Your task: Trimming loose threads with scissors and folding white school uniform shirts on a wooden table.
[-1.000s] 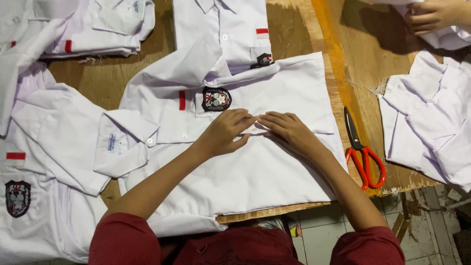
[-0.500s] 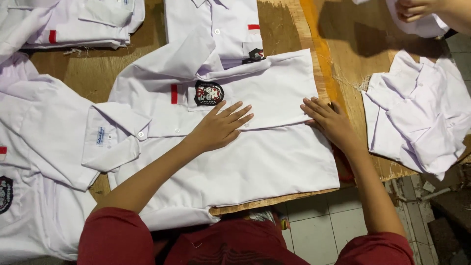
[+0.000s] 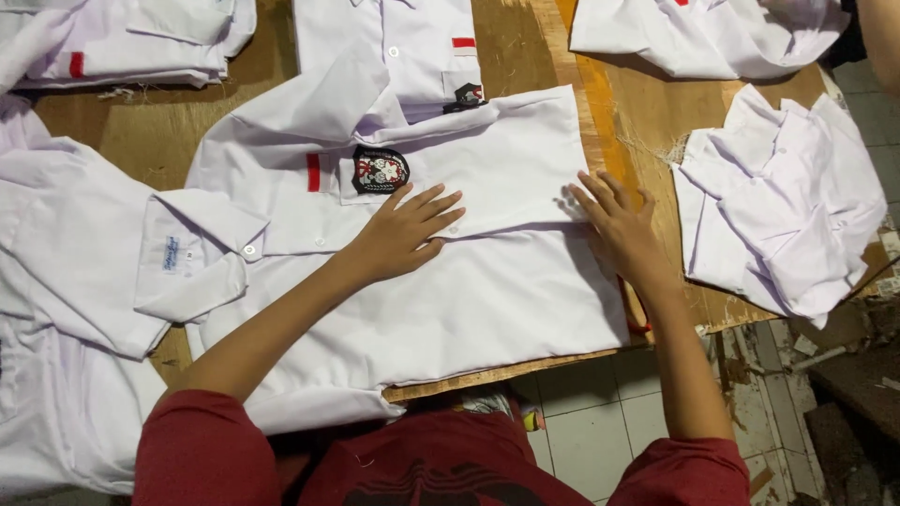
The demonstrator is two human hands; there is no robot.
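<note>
Shirt [image 3: 450, 281] lies flat in the middle of our wooden table [image 3: 647, 122], white, badge [image 3: 379, 171] at 11 o'clock. Our left hand [image 3: 405, 230] presses the fold, fingers spread flat. Our right hand [image 3: 623, 230], also spread flat, smooths the 3 o'clock edge. We should push slowly outward so no bumps stay.

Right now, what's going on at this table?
A person in red sleeves presses a white shirt flat on a wooden table. The left hand lies spread near its chest badge; the right hand rests at the shirt's right edge. More white shirts lie around it.
</note>
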